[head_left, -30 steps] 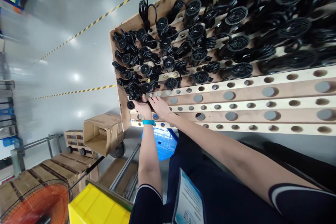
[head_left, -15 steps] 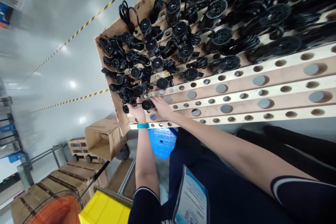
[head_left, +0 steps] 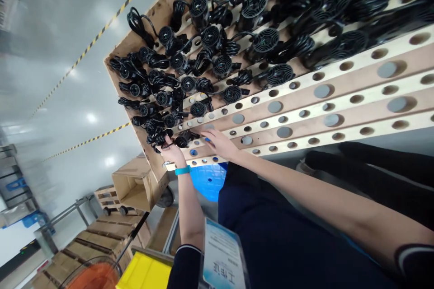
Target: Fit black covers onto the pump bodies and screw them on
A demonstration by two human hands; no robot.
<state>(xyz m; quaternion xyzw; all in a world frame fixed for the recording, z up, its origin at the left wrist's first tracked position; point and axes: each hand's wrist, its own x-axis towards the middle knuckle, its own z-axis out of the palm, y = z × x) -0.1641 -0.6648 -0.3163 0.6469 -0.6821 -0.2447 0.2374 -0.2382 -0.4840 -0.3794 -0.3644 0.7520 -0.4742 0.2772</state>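
A long wooden rack (head_left: 339,99) with rows of round holes stands in front of me. Many black fan-like parts with coiled cables (head_left: 203,54) fill its far rows. My left hand (head_left: 171,151), with a teal wristband, grips a black part with cable (head_left: 181,141) at the rack's near corner. My right hand (head_left: 219,141) lies on the rack just right of that part, fingers stretched toward it and touching the wood.
A blue plastic stool (head_left: 205,180) sits below the rack. A cardboard box (head_left: 135,180) on wheels, wooden crates (head_left: 101,235), a yellow bin (head_left: 145,273) and an orange fan (head_left: 91,275) stand at lower left. Yellow-black tape (head_left: 88,47) marks the grey floor.
The view has swung so the rack sits further left and up. My left hand has moved the black part slightly left at the corner; my right hand has let go and rests beside it.
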